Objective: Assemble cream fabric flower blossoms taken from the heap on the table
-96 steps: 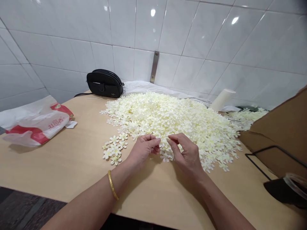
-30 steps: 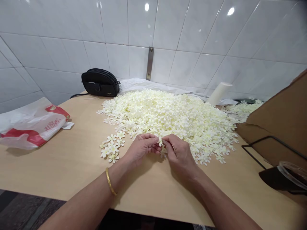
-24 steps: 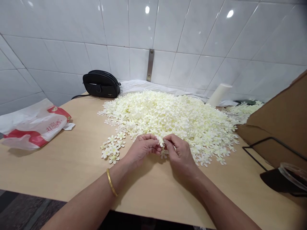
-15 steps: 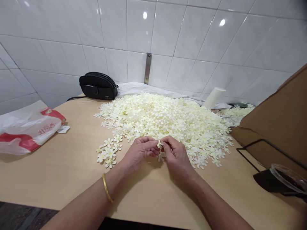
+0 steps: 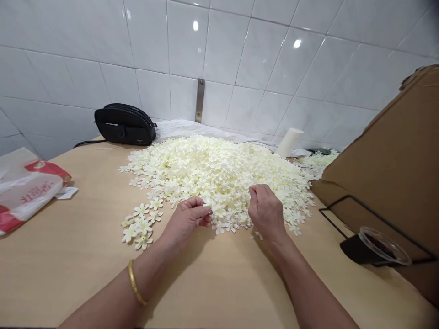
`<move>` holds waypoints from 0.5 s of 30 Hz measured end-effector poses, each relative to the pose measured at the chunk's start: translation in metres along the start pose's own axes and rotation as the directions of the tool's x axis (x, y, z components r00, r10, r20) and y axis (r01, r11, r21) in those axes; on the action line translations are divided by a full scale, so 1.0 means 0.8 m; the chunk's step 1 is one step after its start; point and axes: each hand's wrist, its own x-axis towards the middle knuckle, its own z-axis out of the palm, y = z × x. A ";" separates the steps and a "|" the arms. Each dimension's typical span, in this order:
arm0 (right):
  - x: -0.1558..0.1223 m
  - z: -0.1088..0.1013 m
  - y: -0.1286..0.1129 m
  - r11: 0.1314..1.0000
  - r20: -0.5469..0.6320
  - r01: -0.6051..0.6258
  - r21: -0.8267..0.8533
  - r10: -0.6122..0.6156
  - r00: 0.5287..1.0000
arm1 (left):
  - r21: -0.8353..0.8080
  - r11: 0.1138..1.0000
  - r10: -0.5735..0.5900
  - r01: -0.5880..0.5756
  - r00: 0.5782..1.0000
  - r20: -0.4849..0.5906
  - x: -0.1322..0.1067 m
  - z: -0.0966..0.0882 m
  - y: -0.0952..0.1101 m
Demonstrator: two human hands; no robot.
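Note:
A big heap of cream fabric flowers (image 5: 219, 171) lies on the wooden table (image 5: 82, 246). My left hand (image 5: 188, 221) rests at the heap's near edge, fingers curled, pinching a small flower piece (image 5: 206, 206) at its fingertips. My right hand (image 5: 265, 212) is on the heap a little to the right, fingers bent down and closed among the flowers; what they grip is hidden. A small separate cluster of flowers (image 5: 140, 222) lies left of my left hand. A gold bangle (image 5: 135, 283) is on my left wrist.
A black pouch (image 5: 125, 124) sits at the back by the tiled wall. A white and red plastic bag (image 5: 25, 192) lies at far left. A cardboard box (image 5: 394, 164), a black wire stand with a clear lid (image 5: 382, 239) and a white roll (image 5: 290, 142) stand at right.
My hands were together pinching one flower at the heap's edge; now they have parted, the right moving rightward onto the heap. The view has shifted to the right.

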 end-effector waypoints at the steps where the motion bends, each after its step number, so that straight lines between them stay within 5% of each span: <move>1: -0.001 0.001 0.000 1.000 0.020 0.006 -0.017 -0.005 1.000 | -0.003 1.000 -0.004 0.004 1.000 0.005 0.000 0.000 0.000; 5: -0.009 -0.002 -0.024 0.984 -0.002 0.037 0.175 -0.037 0.999 | -0.005 1.000 -0.011 0.011 1.000 0.019 -0.001 0.002 -0.002; 9: -0.020 -0.005 -0.060 0.878 0.121 0.117 0.464 -0.193 0.974 | -0.001 1.000 -0.004 0.004 1.000 0.004 -0.001 0.003 -0.003; 15: -0.028 0.005 -0.069 0.862 0.243 0.068 0.502 -0.215 0.946 | -0.013 1.000 -0.005 0.005 0.999 0.052 -0.001 -0.001 -0.004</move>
